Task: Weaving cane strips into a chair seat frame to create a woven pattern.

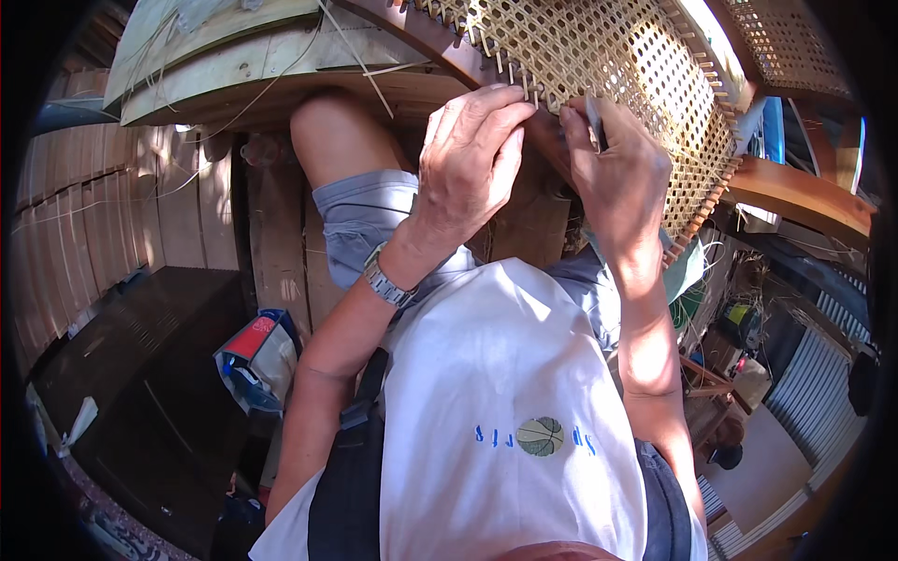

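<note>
Closest to the lens, a reddish curved edge [552, 552] shows at the bottom centre, with a white shirt [510, 355] spreading above it. At the left, a dark cabinet-like box [140, 402] fills the lower corner; a plank bench [224, 79] with loose pale strands [374, 92] lies at the upper left, and a red-and-white bag [257, 360] stands beside the forearm.

Near the upper centre, the left hand [470, 159] is loosely curled, its fingertips at the panel's lower edge; I cannot tell whether they pinch anything. Just to its right, the right hand [613, 159] is closed, a thin grey tool [593, 123] between thumb and fingers.

Beyond both hands, the woven cane panel [617, 56] stretches across the upper centre and right, set in a brown wooden frame [458, 51]. Webbing covers the visible panel, so the main weave seems done; wooden pegs [708, 204] jut along its borders, suggesting edge work remains. Its far end leaves the frame, so that part cannot be judged. Another woven panel [786, 37] sits at the upper right.
</note>
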Demonstrator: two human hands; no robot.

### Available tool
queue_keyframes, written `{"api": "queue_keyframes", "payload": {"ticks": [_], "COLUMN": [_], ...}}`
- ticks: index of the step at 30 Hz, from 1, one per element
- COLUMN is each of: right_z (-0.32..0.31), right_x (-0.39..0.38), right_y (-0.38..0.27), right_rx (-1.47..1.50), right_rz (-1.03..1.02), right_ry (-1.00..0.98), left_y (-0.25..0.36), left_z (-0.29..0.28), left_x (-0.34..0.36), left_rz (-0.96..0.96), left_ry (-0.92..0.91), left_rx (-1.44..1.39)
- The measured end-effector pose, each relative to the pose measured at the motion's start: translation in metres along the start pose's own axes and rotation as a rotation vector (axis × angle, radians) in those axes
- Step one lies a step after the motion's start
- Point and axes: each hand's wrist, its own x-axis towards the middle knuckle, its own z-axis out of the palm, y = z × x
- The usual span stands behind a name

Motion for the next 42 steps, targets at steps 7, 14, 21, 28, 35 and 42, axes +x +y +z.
{"api": "queue_keyframes", "payload": {"ticks": [7,14,21,28,35,42], "right_z": [0.002,-0.022,-0.129,-0.139,-0.138,-0.148], "right_x": [-0.003,-0.024,-0.096,-0.078,-0.056,-0.083], "right_y": [-0.007,0.017,0.119,0.419,0.505,0.533], "right_rx": [-0.17,0.298,0.522,-0.27,-0.142,-0.798], "right_rz": [-0.073,-0.071,0.525,0.61,0.796,0.69], "right_ry": [-0.004,0.076,0.853,0.273,0.087,0.252], "left_y": [0.019,0.025,0.028,0.032,0.022,0.024], "left_z": [0.021,0.02,0.027,0.028,0.031,0.033], "left_x": [0.012,0.009,0.017,0.018,0.016,0.018], "left_rz": [-0.139,-0.172,-0.186,-0.179,-0.231,-0.248], "left_ry": [0.13,0.068,0.08,0.022,-0.025,-0.03], "left_rx": [-0.099,0.035,0.111,0.14,0.069,0.017]}}
